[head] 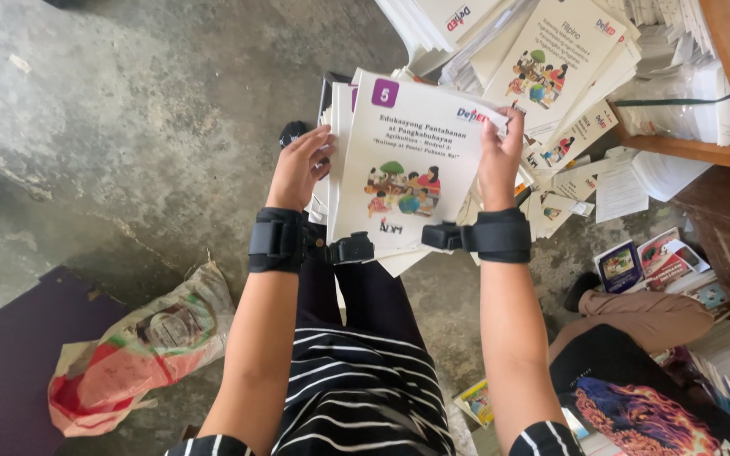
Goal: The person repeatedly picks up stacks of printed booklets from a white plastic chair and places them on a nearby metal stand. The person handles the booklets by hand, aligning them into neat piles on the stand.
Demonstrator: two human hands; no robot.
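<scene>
So the person is standing over a concrete floor (171,101) and holding up a small stack of booklets (403,160), white covers with a purple square in the top corner and a cartoon drawing of kids in the middle. The left hand (299,167) is gripping the stack's left edge, fingers curling over the front of it. The right hand (500,160) is pinching the right edge near the top, thumb on the cover. Both wrists are wearing black straps with little black devices clipped on.

The stack is hanging in the air at about waist height, right above the person's dark trousers and striped top (356,397). It's blocking a good part of what's behind it, so I can't tell how many booklets are in there, just that several edges are fanning out on the left.

Behind and to the right, a messy heap of similar white booklets (563,76) is spilling off a wooden shelf (724,93) and down onto the floor, with loose sheets lying near it. A few glossier colourful books (652,262) are sitting lower right beside the shelf.

Someone else is crouching at the lower right, with a tan trouser leg (644,312) and a black shirt with a bright print (635,405) showing. On the left, a crumpled plastic sack (141,355) with red and green printing is lying on the floor next to a dark purple mat (19,355).
</scene>
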